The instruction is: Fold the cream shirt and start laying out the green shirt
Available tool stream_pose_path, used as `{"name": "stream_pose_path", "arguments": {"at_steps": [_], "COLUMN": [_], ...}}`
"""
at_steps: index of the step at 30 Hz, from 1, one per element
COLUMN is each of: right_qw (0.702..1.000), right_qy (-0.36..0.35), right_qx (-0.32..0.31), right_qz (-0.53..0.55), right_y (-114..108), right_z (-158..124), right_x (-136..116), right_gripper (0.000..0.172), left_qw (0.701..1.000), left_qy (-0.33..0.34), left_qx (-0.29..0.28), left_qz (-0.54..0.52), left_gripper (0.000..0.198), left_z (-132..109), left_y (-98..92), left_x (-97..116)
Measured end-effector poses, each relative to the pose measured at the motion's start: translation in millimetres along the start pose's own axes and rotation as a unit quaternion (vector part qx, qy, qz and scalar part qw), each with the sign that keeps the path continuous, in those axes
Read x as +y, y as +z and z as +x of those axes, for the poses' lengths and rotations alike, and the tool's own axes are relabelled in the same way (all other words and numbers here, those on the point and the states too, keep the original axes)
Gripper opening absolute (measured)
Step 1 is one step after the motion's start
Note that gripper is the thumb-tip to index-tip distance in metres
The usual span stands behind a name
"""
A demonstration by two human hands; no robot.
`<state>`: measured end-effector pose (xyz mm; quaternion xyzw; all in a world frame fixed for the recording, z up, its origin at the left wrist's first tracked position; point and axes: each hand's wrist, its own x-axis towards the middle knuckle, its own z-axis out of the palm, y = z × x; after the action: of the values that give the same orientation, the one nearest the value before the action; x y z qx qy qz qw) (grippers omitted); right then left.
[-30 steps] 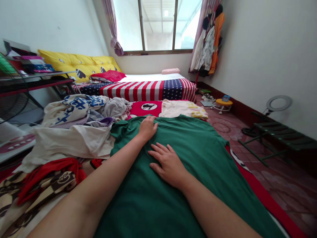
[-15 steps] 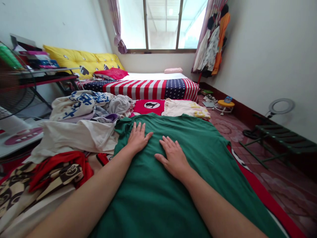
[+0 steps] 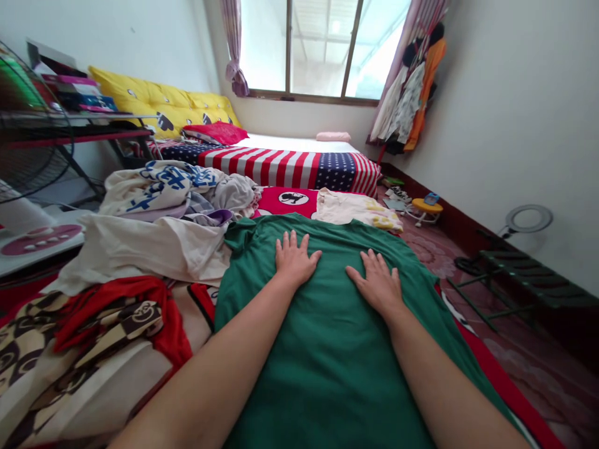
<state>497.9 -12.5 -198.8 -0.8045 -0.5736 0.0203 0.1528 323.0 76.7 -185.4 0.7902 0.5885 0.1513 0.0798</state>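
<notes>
A green T-shirt (image 3: 327, 349) lies spread over the bed in front of me, its neckline at the far end and one sleeve bunched at the far left. My left hand (image 3: 296, 260) rests flat on the upper part of the shirt, fingers stretched forward and thumb out. To the right of it, my right hand (image 3: 379, 284) also lies palm down on the fabric with its fingers spread. Neither hand holds anything. The lower part of the shirt runs out of view between my forearms.
Left of the shirt are a white garment (image 3: 154, 249), a red cloth (image 3: 116, 299) and a pile of clothes (image 3: 168, 187). A cream garment (image 3: 350, 209) lies beyond it. A fan (image 3: 32, 125) stands at left; a folding stool (image 3: 528, 274) and ring light (image 3: 528, 219) at right.
Both hands have slid rightward across the green T-shirt, staying flat and a little farther apart. The camera view has tilted and shifted slightly.
</notes>
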Motion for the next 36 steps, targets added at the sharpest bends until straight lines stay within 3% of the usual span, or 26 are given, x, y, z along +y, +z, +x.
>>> {"name": "stream_pose_path", "arguments": {"at_steps": [5, 10, 11, 14, 16, 18, 21, 23, 27, 31, 33, 36], "right_qw": [0.999, 1.000, 1.000, 0.996, 0.992, 0.986, 0.973, 0.963, 0.950, 0.956, 0.965, 0.973], "right_qy": [-0.007, 0.004, 0.017, 0.051, 0.070, 0.080, 0.100, 0.117, 0.125, 0.070, -0.013, -0.202], "right_qx": [0.010, -0.009, -0.003, 0.017, 0.013, -0.002, -0.007, 0.008, 0.046, 0.101, 0.106, 0.011], "right_qz": [-0.042, -0.016, 0.008, 0.066, 0.105, 0.143, 0.207, 0.244, 0.281, 0.268, 0.240, 0.115], "right_y": [-16, -44, -45, -38, -29, -21, -17, -18, -18, -12, -7, -2], "right_z": [10, 66, 81, 118, 136, 149, 161, 167, 170, 143, 118, 88], "right_x": [1, 3, 4, 6, 8, 10, 14, 14, 8, -9, -16, -10], "right_gripper": [0.057, 0.030, 0.033, 0.062, 0.069, 0.056, 0.014, 0.002, 0.015, 0.043, 0.050, 0.059], "left_qw": [1.000, 1.000, 1.000, 1.000, 1.000, 1.000, 1.000, 1.000, 1.000, 1.000, 1.000, 1.000], "left_qy": [0.013, 0.011, 0.011, 0.011, 0.012, 0.011, 0.009, 0.009, 0.012, 0.011, 0.012, 0.012], "left_qx": [0.002, 0.005, 0.005, 0.002, 0.008, 0.013, 0.016, 0.017, 0.013, 0.016, 0.016, 0.014], "left_qz": [0.011, 0.008, 0.007, 0.013, 0.019, 0.023, 0.024, 0.024, 0.026, 0.025, 0.023, 0.023], "left_gripper": [0.073, 0.073, 0.073, 0.074, 0.073, 0.071, 0.071, 0.072, 0.071, 0.072, 0.072, 0.073], "left_z": [-3, -2, -2, -3, -3, -4, -4, -4, -3, -3, -3, -3], "left_y": [6.6, 6.9, 7.1, 7.2, 6.8, 6.4, 6.4, 6.6, 7.4, 8.6, 8.9, 8.3], "left_x": [-6, -5, -4, -4, -4, -4, -3, -3, -3, -4, -4, -5]}}
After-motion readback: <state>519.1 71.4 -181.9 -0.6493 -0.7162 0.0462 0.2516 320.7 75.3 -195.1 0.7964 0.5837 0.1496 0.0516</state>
